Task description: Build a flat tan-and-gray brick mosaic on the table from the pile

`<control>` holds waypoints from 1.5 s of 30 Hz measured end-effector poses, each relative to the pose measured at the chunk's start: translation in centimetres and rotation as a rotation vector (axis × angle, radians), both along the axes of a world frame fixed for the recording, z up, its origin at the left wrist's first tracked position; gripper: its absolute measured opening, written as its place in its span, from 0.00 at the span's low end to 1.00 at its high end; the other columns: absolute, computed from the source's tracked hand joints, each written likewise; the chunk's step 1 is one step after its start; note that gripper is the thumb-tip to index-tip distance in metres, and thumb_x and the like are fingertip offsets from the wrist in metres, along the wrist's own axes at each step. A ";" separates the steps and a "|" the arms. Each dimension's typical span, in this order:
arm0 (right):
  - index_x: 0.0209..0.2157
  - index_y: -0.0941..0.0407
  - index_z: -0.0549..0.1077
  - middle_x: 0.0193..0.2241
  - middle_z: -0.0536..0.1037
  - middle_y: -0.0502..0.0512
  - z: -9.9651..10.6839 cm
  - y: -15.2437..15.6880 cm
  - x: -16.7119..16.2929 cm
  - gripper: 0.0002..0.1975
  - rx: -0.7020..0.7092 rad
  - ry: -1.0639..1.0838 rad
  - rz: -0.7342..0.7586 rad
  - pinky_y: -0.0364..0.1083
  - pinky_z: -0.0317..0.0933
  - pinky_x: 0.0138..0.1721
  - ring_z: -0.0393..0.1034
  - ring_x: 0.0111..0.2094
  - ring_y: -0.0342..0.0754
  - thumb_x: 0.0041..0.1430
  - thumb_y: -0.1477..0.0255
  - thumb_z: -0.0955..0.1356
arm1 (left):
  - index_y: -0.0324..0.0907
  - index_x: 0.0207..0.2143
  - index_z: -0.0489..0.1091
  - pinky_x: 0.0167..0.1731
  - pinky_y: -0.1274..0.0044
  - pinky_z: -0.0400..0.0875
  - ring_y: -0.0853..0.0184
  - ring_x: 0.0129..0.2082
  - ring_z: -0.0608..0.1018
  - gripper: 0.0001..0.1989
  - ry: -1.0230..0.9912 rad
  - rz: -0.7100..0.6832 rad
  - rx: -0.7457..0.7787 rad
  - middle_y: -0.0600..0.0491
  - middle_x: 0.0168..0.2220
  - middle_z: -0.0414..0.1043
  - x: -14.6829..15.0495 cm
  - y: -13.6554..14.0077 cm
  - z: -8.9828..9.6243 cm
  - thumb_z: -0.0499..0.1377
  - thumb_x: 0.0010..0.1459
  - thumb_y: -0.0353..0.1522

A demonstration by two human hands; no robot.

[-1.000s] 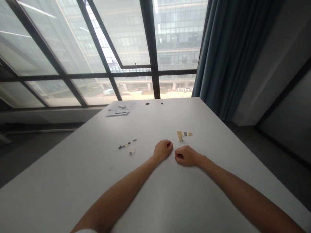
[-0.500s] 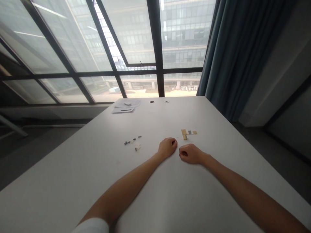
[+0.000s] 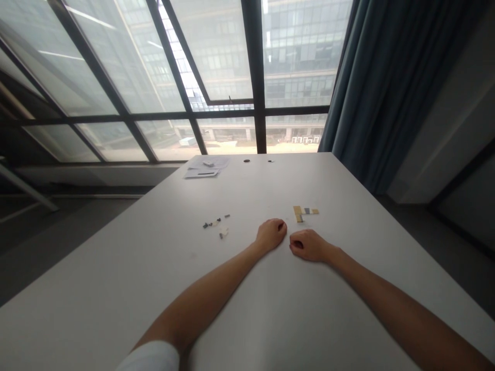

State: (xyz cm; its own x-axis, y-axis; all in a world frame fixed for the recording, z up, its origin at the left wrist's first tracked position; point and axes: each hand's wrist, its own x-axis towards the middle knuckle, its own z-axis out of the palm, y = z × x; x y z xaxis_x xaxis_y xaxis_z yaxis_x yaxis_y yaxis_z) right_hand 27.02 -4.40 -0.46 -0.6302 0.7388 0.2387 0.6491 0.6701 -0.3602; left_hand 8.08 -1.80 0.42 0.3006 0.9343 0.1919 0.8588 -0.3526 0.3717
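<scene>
My left hand point(image 3: 271, 234) rests on the white table point(image 3: 154, 257), curled into a loose fist with nothing showing in it. Close by on the right, my right hand point(image 3: 308, 245) is also a loose fist on the tabletop, with only a dark hollow inside its fingers. A small gap separates the two. Just beyond my right hand lies a flat group of yellow, white and dark grey pieces point(image 3: 297, 211), touched by neither hand. Left of my left hand are scattered small dark pieces point(image 3: 212, 223) and a few pale bits point(image 3: 224, 233), too small to name.
Papers point(image 3: 203, 171) with a dark strip and a small white object lie at the table's far left corner. Two round dark spots point(image 3: 246, 161) sit near the far edge. Tall windows stand behind the table, and a blue curtain point(image 3: 363, 103) hangs on the right.
The whole view has shifted a little, so everything appears slightly farther right. Against the table, both hands and the small pieces have stayed where they were.
</scene>
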 end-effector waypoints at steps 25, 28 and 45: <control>0.21 0.56 0.65 0.20 0.69 0.49 -0.2 -0.1 0.2 0.10 -0.003 0.002 0.004 0.43 0.47 0.29 0.56 0.24 0.42 0.56 0.72 0.65 | 0.44 0.37 0.80 0.38 0.75 0.67 0.63 0.39 0.78 0.18 -0.015 -0.001 -0.006 0.48 0.39 0.81 0.0 -0.2 0.0 0.50 0.64 0.37; 0.21 0.56 0.65 0.20 0.69 0.48 -0.1 -0.1 0.2 0.10 0.002 0.011 0.009 0.43 0.47 0.29 0.56 0.24 0.42 0.56 0.72 0.65 | 0.44 0.37 0.80 0.39 0.75 0.68 0.62 0.39 0.78 0.18 -0.021 -0.003 -0.004 0.48 0.39 0.81 0.0 -0.1 -0.1 0.50 0.64 0.37; 0.21 0.56 0.66 0.20 0.70 0.49 0.3 -0.2 0.0 0.10 -0.007 0.009 0.006 0.43 0.46 0.29 0.56 0.23 0.42 0.55 0.73 0.65 | 0.43 0.38 0.80 0.39 0.75 0.68 0.63 0.39 0.78 0.18 -0.028 -0.020 -0.023 0.48 0.40 0.81 -0.1 -0.3 0.3 0.51 0.63 0.37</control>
